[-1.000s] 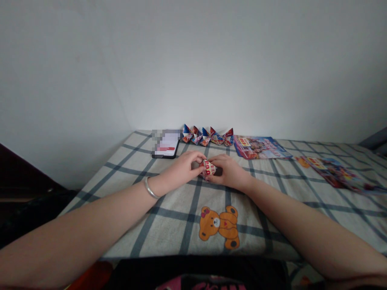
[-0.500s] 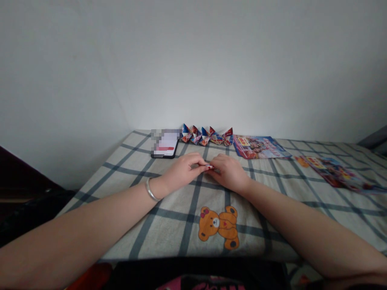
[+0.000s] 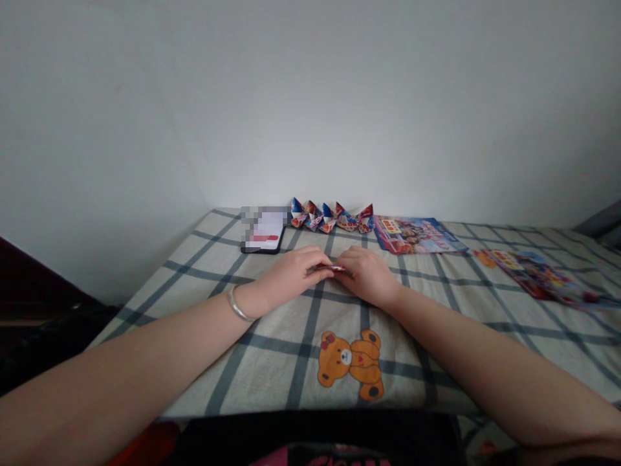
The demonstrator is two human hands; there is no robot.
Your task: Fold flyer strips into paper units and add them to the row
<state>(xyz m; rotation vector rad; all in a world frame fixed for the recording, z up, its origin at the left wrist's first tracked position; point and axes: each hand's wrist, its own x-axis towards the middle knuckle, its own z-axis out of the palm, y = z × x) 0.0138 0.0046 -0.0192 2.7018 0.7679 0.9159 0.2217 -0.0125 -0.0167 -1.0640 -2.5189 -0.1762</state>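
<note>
Between my two hands is a small folded piece of printed paper [image 3: 335, 267], reddish and white, mostly hidden by the fingers. My left hand [image 3: 298, 270], with a silver bangle [image 3: 237, 305] at the wrist, pinches it from the left with thumb and fingers. From the other side my right hand [image 3: 366, 275] grips it, knuckles up and fingertips curled out of sight. Both hands rest low over the checked tablecloth [image 3: 272, 375]. Beyond them, several folded paper pieces [image 3: 332, 217] in blue, red and white stand in a row along the wall.
Left of the row lies a phone [image 3: 266, 233] with its screen lit. Colourful printed sheets [image 3: 420, 235] lie flat to the right, and another printed stack [image 3: 548, 275] is farther right. The wall [image 3: 310, 103] bounds the back of the table. A bear print [image 3: 352, 364] marks the cloth near me.
My left hand has shifted slightly left along the folded paper, so a little more of it shows between the fingers. My right hand stays almost in place.
</note>
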